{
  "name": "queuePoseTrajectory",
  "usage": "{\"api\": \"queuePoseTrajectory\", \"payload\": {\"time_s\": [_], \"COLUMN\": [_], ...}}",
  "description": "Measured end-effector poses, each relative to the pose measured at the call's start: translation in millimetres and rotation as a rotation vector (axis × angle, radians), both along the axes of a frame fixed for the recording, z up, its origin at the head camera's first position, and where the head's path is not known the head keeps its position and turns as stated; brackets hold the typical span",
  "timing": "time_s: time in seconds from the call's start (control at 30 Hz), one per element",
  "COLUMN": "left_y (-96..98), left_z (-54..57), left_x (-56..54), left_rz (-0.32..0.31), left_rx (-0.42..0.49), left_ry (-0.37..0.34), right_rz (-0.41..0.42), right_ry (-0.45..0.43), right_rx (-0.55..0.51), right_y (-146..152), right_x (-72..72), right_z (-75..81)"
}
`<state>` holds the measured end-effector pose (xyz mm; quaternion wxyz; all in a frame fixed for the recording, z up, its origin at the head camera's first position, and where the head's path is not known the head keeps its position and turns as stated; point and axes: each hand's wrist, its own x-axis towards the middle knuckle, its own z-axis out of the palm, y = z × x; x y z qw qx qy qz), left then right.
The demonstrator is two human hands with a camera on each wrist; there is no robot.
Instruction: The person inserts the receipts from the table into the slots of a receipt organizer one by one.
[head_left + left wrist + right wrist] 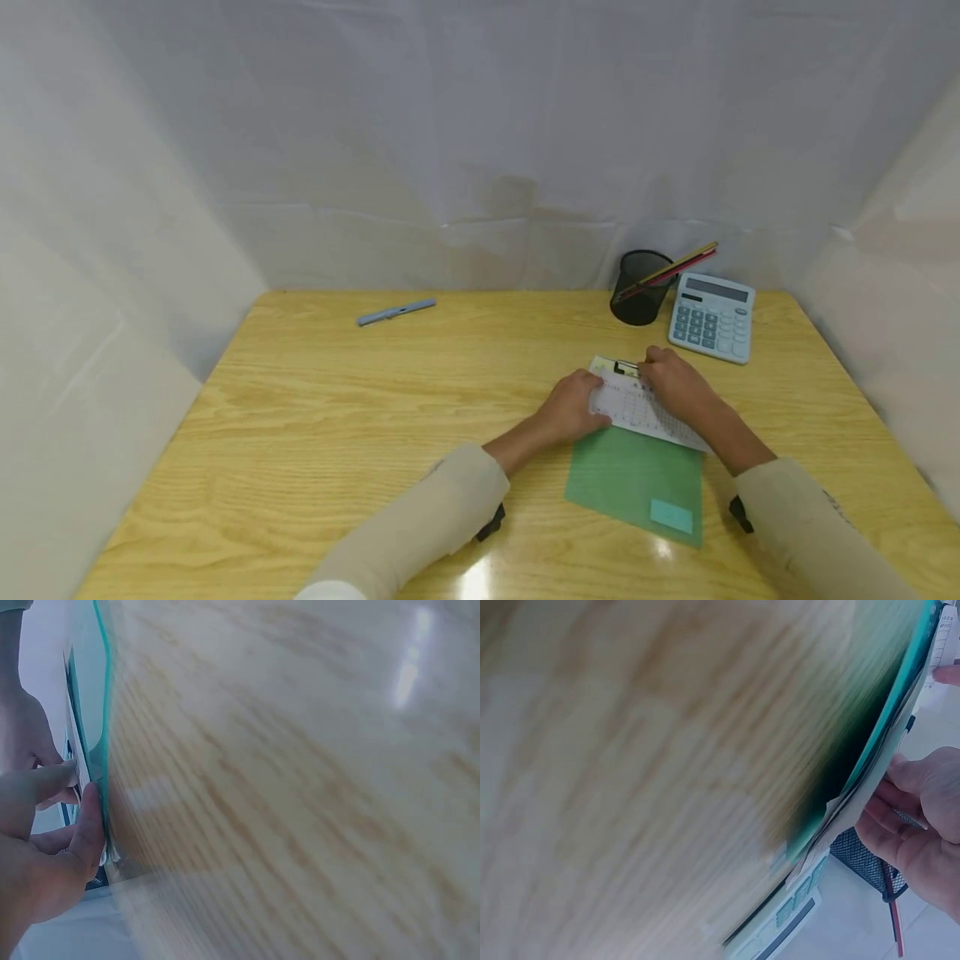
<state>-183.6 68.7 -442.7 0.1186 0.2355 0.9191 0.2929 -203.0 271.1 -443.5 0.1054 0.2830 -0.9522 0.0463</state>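
Note:
A stack of printed papers (628, 402), tilted to one side, lies over the upper part of a translucent green folder (626, 475). A black binder clip (624, 368) with a metal handle sits at the papers' top edge. My left hand (573, 404) pinches the stack's left side, thumb above and fingers beneath, as the left wrist view shows. Just beside the clip, my right hand (675, 383) has its fingers curled at the top edge and pinches the papers (870, 791); whether it also touches the clip is hidden. The folder bears a light blue note (671, 516).
Behind the papers stands a black mesh pen cup (637, 312) with several pencils (678, 268) leaning right. A light blue calculator (712, 318) lies beside it. Far left on the wooden table (315, 433) is a blue pen (396, 312). Pale sheeting (480, 150) encloses the table.

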Motion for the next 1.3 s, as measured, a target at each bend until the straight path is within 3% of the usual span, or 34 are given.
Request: {"api": "queuePoseTrajectory", "payload": {"time_s": [0.37, 0.87, 1.3], "left_y": [-0.9, 3.3, 2.2], "left_z": [-0.7, 1.3, 1.2], "left_x": [0.3, 4.2, 2.1], "left_rz": [-0.017, 0.054, 0.027], "left_rx": [-0.02, -0.023, -0.029], "left_ry": [0.022, -0.038, -0.031], "right_rz": [0.004, 0.006, 0.02], "right_ry": [0.018, 0.025, 0.039], "right_rx": [0.002, 0.008, 0.014], "right_y": [-0.7, -0.4, -0.3], "right_x": [0.9, 1.7, 2.4], "right_z": [0.9, 0.1, 1.4]}}
